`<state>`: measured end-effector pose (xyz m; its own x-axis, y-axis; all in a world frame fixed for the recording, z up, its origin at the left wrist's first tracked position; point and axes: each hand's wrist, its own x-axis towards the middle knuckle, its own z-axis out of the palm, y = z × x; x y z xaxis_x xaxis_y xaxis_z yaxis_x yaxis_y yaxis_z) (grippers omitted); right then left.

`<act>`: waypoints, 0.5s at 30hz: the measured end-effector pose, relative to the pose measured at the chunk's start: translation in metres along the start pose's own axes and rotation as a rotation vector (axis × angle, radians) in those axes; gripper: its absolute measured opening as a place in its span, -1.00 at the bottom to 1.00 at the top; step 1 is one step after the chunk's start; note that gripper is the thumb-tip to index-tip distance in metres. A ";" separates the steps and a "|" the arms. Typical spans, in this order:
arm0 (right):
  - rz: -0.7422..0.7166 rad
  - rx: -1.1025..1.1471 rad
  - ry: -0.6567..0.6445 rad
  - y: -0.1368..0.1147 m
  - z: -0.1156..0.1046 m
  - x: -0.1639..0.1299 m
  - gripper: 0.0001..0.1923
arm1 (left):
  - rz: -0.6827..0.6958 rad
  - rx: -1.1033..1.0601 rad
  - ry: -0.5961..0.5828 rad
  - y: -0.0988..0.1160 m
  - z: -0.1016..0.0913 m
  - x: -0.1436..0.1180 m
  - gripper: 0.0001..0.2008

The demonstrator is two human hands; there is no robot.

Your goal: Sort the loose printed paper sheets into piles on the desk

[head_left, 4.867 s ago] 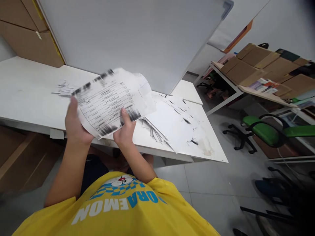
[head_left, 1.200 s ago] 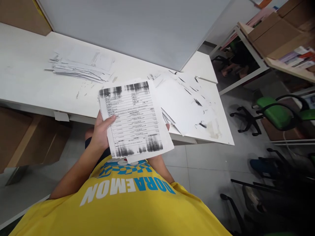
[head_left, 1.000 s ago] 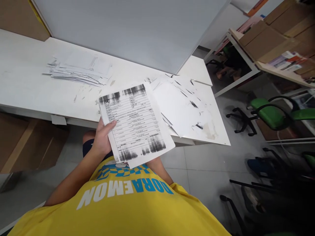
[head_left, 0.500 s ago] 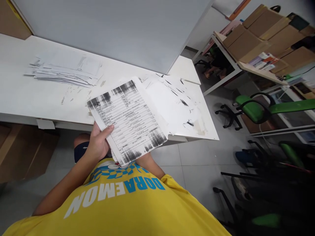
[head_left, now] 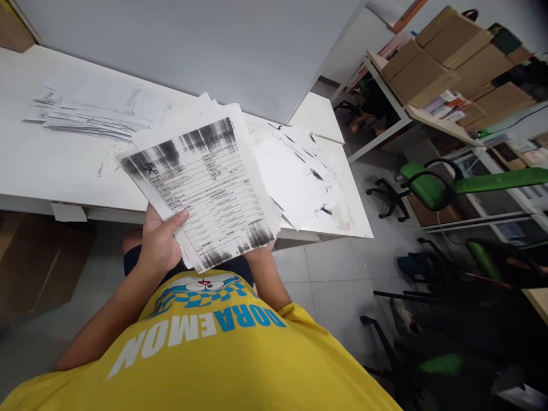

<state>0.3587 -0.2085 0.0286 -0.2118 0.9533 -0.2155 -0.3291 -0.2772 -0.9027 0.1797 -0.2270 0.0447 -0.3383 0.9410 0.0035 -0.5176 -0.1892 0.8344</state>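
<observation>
My left hand [head_left: 161, 242] grips a sheaf of printed sheets [head_left: 209, 197] by its lower left edge, thumb on top and the other fingers underneath. The top sheet carries a printed form with black ink smears along two edges. Several sheets beneath it stick out at the far side, slightly fanned. My right hand [head_left: 260, 251] is at the lower right edge of the sheaf, mostly behind it, with its fingers hidden. On the table beyond, to the right, lie loose white sheets [head_left: 291, 177] with torn, blackened edges.
A pile of papers [head_left: 94, 117] lies at the left of the white table [head_left: 25, 165]. A grey partition [head_left: 184, 45] stands behind. Cardboard boxes [head_left: 419, 71] and a green chair [head_left: 428, 185] are on the right; a carton [head_left: 43, 268] sits below the table.
The sheaf has moved up and left, and sheets now fan out behind the top one. My right forearm has moved up, with part of the hand now showing below the sheets.
</observation>
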 end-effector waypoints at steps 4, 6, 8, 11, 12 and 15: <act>-0.094 0.004 -0.046 -0.025 -0.011 0.026 -0.27 | 0.011 0.035 -0.018 0.006 -0.016 0.016 -0.37; -0.153 -0.096 -0.111 -0.036 -0.015 0.030 -0.38 | 0.000 0.061 -0.034 0.009 -0.022 0.021 -0.40; -0.189 -0.210 -0.190 -0.041 -0.013 0.031 -0.44 | -0.013 0.064 -0.046 0.010 -0.025 0.023 -0.42; -0.219 -0.327 -0.255 -0.039 -0.005 0.031 -0.43 | 0.024 0.040 -0.048 0.009 -0.025 0.026 -0.48; -0.233 -0.350 -0.264 -0.036 -0.002 0.031 -0.41 | 0.061 0.036 -0.043 0.009 -0.025 0.027 -0.51; -0.272 -0.416 -0.298 -0.029 0.003 0.031 -0.32 | 0.203 0.053 -0.025 0.008 -0.027 0.030 -0.52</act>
<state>0.3587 -0.1715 0.0497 -0.4405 0.8917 0.1041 -0.0308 0.1009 -0.9944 0.1444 -0.2073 0.0368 -0.4118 0.8918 0.1873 -0.3987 -0.3611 0.8430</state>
